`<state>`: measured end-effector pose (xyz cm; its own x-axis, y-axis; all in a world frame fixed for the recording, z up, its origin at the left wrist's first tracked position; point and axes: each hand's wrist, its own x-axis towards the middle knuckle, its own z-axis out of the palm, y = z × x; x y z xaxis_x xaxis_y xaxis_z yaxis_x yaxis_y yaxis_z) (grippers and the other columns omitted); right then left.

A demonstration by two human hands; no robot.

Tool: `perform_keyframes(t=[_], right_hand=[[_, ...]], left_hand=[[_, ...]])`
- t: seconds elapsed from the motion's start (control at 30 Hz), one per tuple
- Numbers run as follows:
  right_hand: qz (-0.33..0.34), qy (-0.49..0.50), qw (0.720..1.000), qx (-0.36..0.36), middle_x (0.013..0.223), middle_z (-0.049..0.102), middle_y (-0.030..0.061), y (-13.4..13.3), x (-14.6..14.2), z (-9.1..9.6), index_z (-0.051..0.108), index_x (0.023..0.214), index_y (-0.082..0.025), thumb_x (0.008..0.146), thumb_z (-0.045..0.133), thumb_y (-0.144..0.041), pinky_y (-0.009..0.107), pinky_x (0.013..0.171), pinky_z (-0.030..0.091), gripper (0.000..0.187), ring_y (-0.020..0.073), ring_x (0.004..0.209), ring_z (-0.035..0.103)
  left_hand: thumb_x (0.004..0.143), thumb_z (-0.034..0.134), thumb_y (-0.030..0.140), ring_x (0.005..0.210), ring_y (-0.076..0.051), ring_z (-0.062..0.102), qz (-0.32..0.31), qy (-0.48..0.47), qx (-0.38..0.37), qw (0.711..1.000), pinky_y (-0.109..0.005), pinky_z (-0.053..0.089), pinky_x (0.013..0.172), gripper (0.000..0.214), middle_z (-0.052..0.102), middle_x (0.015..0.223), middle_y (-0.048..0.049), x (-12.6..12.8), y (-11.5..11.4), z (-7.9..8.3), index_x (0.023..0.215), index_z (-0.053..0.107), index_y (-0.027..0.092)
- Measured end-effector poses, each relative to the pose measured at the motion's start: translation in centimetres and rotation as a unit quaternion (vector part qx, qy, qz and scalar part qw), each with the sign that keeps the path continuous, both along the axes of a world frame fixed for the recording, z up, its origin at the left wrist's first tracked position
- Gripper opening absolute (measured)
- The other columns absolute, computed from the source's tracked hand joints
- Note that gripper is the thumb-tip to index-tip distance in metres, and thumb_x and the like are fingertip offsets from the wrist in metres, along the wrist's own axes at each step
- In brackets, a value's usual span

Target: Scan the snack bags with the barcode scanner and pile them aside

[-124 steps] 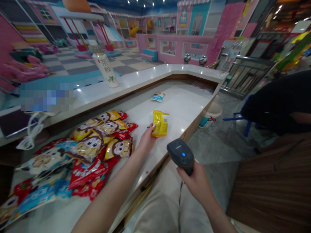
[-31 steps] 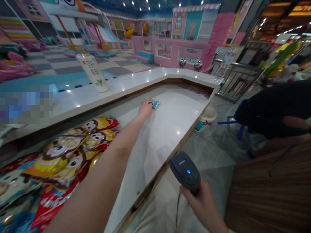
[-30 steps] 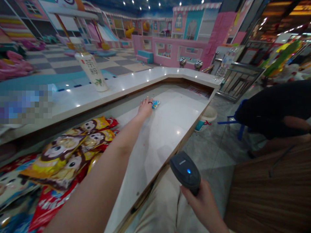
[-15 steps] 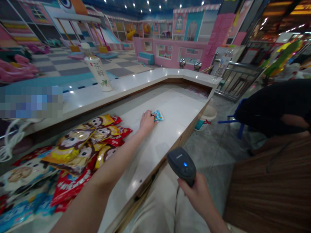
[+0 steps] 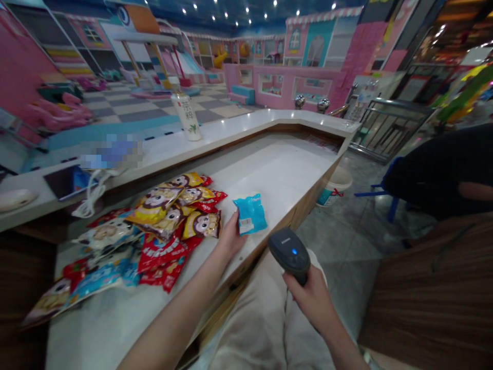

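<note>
My left hand [image 5: 231,234] grips a small blue snack packet [image 5: 252,211] by its left edge, over the white counter. The packet's back faces me, with a white barcode label at its lower left. Held in my right hand [image 5: 308,288] is a dark grey barcode scanner [image 5: 289,252], a blue light glowing on its top. The scanner's head points toward the counter, a little to the right of and below the packet. To the left of my left hand lies a heap of yellow, red and blue snack bags [image 5: 165,221].
A white bottle [image 5: 187,117] stands on the raised ledge [image 5: 231,123]. White cable [image 5: 94,192] hangs near the ledge's left part. A bucket [image 5: 334,187] stands on the floor beyond the counter. At right, a person in black [image 5: 442,172] bends near a blue stool [image 5: 392,187].
My left hand has picked the blue packet off the counter, drawn it closer to me and turned its barcode side up. The view has shifted left; the scanner stays in my right hand.
</note>
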<state>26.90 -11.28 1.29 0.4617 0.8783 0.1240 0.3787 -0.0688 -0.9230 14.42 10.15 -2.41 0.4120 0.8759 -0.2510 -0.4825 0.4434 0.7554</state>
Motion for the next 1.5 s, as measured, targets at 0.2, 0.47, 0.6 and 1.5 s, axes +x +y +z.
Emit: perform_keyframes(t=[0.2, 0.47, 0.6, 1.5], right_hand=[[0.026, -0.017, 0.999, 0.015, 0.074, 0.072, 0.0025, 0.8, -1.5, -0.2, 0.069, 0.086, -0.017, 0.077, 0.060, -0.023, 0.025, 0.064, 0.050, 0.014, 0.0210, 0.070, 0.067], [0.042, -0.038, 0.998, -0.011, 0.075, 0.072, 0.0028, 1.2, -2.8, -0.3, 0.070, 0.092, -0.015, 0.079, 0.060, -0.023, 0.026, 0.065, 0.050, 0.018, 0.0214, 0.070, 0.067], [0.049, -0.043, 0.998, -0.006, 0.073, 0.072, 0.0029, 1.0, -2.9, -0.1, 0.069, 0.088, -0.015, 0.079, 0.060, -0.024, 0.026, 0.063, 0.049, 0.015, 0.0212, 0.068, 0.066], [0.021, -0.062, 0.998, 0.007, 0.055, 0.063, 0.0005, 0.0, -1.5, 1.2, 0.068, 0.078, -0.017, 0.079, 0.062, -0.032, 0.025, 0.052, 0.046, 0.016, 0.0198, 0.055, 0.060]], left_hand=[[0.096, 0.062, 0.035, 0.088, -0.016, 0.074, 0.000, -0.093, -0.045, 0.995, -0.034, 0.058, 0.093, 0.025, 0.077, 0.103, -0.0050, 0.3, -0.1, 0.4, 0.112, 0.066, 0.016], [0.095, 0.060, 0.035, 0.091, -0.020, 0.075, -0.001, -0.054, -0.005, 0.999, -0.037, 0.059, 0.088, 0.029, 0.077, 0.102, -0.0101, 0.4, 0.1, -0.6, 0.113, 0.068, 0.014], [0.088, 0.055, 0.020, 0.092, -0.017, 0.073, 0.045, 0.025, 0.046, 0.998, -0.027, 0.059, 0.081, 0.030, 0.074, 0.106, -0.0129, -0.4, -0.1, -1.5, 0.111, 0.071, 0.010], [0.096, 0.053, 0.041, 0.130, -0.038, 0.049, 0.271, 0.705, 0.459, 0.468, -0.058, 0.034, 0.112, 0.053, 0.055, 0.138, -0.0187, -15.0, 1.2, 10.9, 0.144, 0.051, 0.019]])
